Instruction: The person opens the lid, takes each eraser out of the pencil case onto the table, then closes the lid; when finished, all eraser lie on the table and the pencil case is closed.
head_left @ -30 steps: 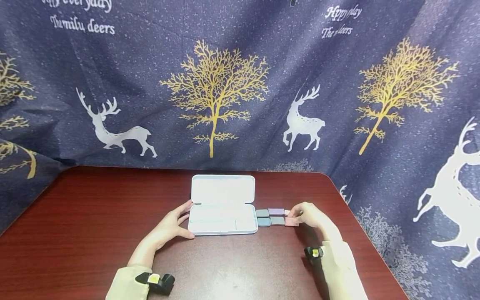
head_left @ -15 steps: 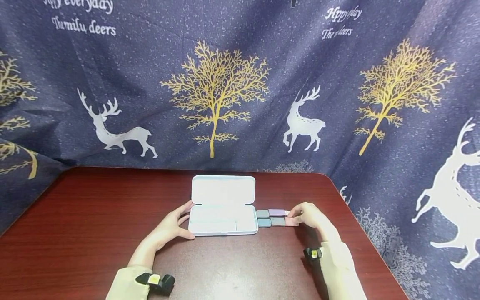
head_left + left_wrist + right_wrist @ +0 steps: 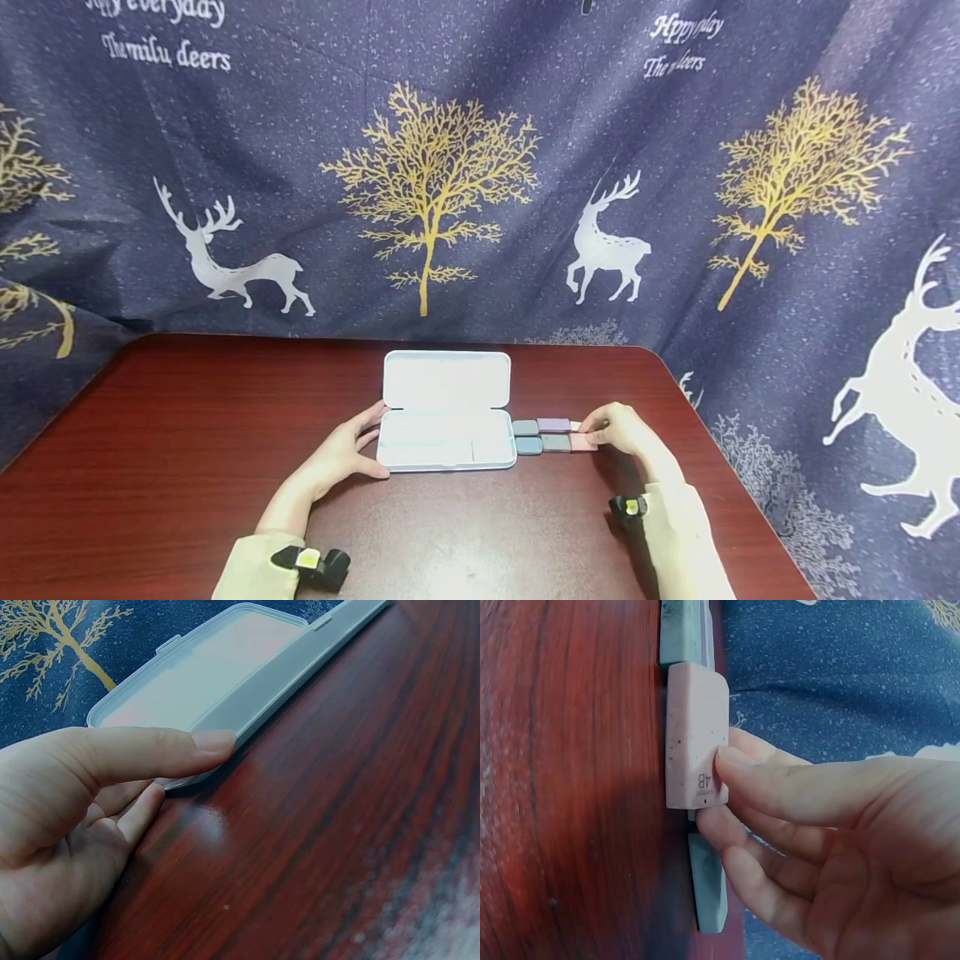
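A white pencil case [image 3: 447,454] lies open on the table, its lid [image 3: 447,379] raised at the back. My left hand [image 3: 341,454] holds the case's left end, with the thumb along the front corner and the other fingers behind. Two rows of erasers run right from the case: green-grey [image 3: 525,427], blue [image 3: 528,446], purple [image 3: 554,425] and grey [image 3: 556,443]. At their right end my right hand [image 3: 618,429] holds a pink eraser [image 3: 694,742] marked 4B, thumb on its upper edge. A white piece [image 3: 575,426] behind it is mostly hidden by the fingers.
Another grey-green eraser [image 3: 709,885] lies beyond the pink one, under my right hand. The red-brown wooden table [image 3: 187,417] ends at a dark blue cloth [image 3: 487,275] printed with deer and trees. Both wrists wear black camera bands.
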